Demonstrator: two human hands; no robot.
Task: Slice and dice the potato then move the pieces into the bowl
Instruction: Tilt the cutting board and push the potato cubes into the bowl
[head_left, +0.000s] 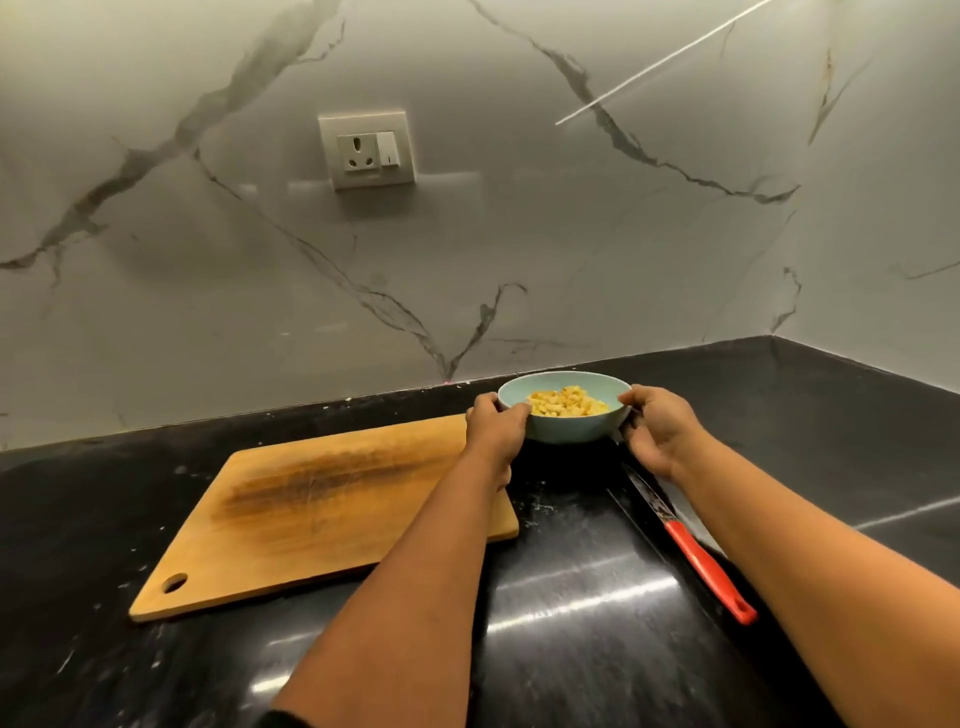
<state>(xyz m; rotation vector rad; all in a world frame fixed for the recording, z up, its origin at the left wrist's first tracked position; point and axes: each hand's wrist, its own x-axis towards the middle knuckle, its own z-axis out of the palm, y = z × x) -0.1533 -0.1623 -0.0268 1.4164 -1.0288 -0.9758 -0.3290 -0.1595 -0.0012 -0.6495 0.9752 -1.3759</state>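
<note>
A pale blue bowl (571, 428) holds a heap of diced yellow potato pieces (566, 404). It is near the back of the black counter, just right of the wooden cutting board (332, 499). My left hand (493, 431) grips the bowl's left side, with the thumb over the rim. On the bowl's right side, my right hand (657, 431) curls its fingers round the rim. A knife with a red handle (709, 569) lies on the counter to the right, its blade partly under my right forearm. The board's top is bare.
The black stone counter (571, 623) meets a marble wall behind and a corner at the right. A wall socket (368, 150) sits high above the board. Small white specks dot the counter around the board.
</note>
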